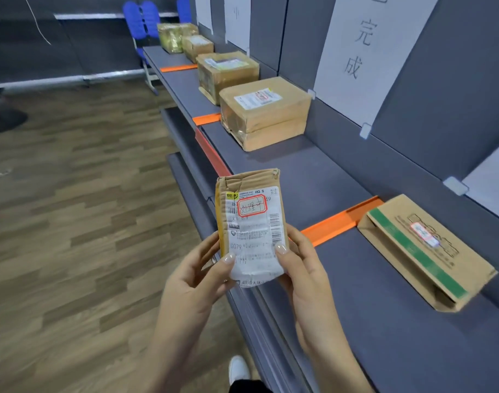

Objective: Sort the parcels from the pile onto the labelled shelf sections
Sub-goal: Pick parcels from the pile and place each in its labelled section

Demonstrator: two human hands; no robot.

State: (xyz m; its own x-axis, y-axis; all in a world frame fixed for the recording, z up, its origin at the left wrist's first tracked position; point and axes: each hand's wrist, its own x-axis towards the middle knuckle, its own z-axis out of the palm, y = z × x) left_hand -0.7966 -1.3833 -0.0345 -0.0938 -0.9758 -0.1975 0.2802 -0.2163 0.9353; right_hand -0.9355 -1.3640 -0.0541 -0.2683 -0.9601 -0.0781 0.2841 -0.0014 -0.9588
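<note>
At shelf (313,171) front, parcel (251,222), label (254,236) print illegible

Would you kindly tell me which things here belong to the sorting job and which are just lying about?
Job: parcel, held by left hand and right hand; shelved boxes; shelf; orange dividers; paper labels.
Lying about: blue chairs; hanging cord.

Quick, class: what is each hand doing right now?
Left hand: grips the small parcel.
Right hand: grips the same parcel.
</note>
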